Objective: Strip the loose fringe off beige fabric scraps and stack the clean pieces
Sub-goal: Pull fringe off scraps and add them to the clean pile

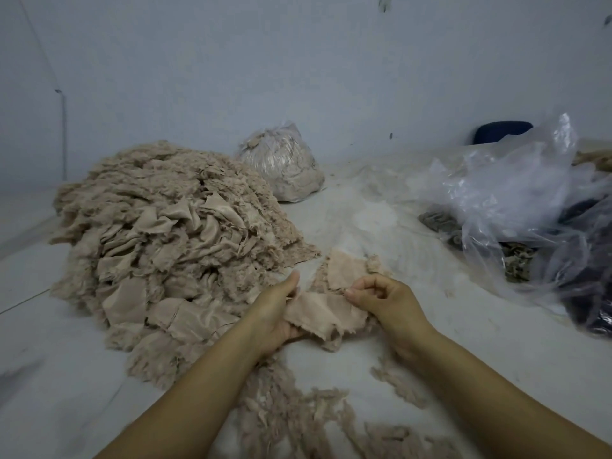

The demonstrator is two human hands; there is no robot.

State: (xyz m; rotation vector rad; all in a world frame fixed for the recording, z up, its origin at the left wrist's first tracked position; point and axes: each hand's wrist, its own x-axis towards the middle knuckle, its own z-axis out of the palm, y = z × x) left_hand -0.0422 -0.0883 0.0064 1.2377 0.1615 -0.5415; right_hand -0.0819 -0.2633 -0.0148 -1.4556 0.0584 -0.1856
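Left hand [278,313] grips the beige scrap [318,314] taut near centre, beside the large pile [165,246], so the right hand [381,301] can pinch, apparently, its fringe.

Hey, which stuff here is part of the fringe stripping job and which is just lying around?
Part of the job:
left hand
right hand
beige scrap held between them
big heap of beige scraps
pulled fringe on the floor

Just lying about:
crumpled clear plastic sheeting
dark blue object by the wall
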